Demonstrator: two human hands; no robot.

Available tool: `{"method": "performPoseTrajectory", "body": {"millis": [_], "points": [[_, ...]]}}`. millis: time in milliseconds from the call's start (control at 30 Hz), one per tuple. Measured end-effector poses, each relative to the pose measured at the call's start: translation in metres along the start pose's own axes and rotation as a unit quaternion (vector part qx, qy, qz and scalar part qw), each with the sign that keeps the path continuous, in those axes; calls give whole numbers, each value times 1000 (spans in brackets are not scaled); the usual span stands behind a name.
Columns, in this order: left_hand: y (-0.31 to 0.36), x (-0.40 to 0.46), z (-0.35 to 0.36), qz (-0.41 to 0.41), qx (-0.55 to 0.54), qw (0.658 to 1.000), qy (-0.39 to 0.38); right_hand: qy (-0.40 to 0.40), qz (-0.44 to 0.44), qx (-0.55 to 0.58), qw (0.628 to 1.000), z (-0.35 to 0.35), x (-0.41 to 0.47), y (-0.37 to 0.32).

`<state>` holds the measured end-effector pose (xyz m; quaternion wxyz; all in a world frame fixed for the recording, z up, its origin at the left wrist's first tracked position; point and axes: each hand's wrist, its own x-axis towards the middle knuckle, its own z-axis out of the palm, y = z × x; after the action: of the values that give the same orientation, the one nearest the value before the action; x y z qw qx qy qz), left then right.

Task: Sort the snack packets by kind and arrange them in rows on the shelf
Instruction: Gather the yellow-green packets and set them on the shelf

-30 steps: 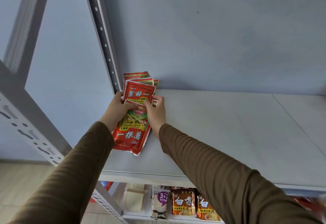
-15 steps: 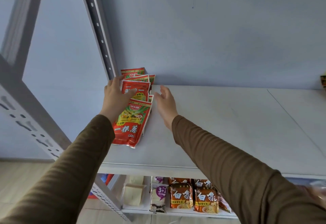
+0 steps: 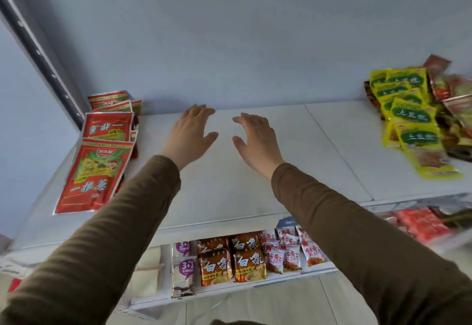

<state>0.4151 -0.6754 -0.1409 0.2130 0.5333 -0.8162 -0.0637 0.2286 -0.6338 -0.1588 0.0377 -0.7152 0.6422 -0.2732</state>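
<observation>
Both hands, left hand and right hand, hover empty with fingers spread; the yellow packets look light, floppy, slick, best pinched at an edge.

Both arms wear long sleeves of a plain olive-brown knit fabric, matte and soft-looking, with no print, stripe or button visible. The left sleeve ends in a snug, plain cuff right at the wrist, just behind the bare left hand. The right sleeve is the same cloth and colour, and its cuff closes likewise at the wrist behind the bare right hand. Faint folds crease the fabric along both forearms. Neither hand shows a ring, a watch, a glove or a bracelet.
</observation>
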Motion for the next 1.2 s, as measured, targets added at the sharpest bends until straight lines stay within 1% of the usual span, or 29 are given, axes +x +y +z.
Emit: {"method": "performPoseTrajectory", "body": {"millis": [200,333,500,633,800,900,967,1067,1200], "points": [[127,20,60,35,-20,998,-47,8,13,-55,998,-73,-50,114],[208,32,94,55,-42,996,-64,16,15,-74,997,-123,-73,187],[281,47,125,69,-67,992,-84,28,42,-81,995,-163,-89,257],[314,65,142,73,-85,989,-94,34,55,-77,995,-179,-90,295],[339,96,163,85,-119,983,-113,46,62,-79,994,-189,-79,331],[350,114,179,82,-159,975,-129,48,80,-79,993,-195,-73,351],[359,122,188,68,-195,968,-146,40,106,-61,992,-202,-73,364],[372,132,204,36,-254,950,-179,12,154,-27,988,-213,-72,383],[389,147,219,-25,-332,915,-228,-70,214,-26,974,-222,-57,410]]}}
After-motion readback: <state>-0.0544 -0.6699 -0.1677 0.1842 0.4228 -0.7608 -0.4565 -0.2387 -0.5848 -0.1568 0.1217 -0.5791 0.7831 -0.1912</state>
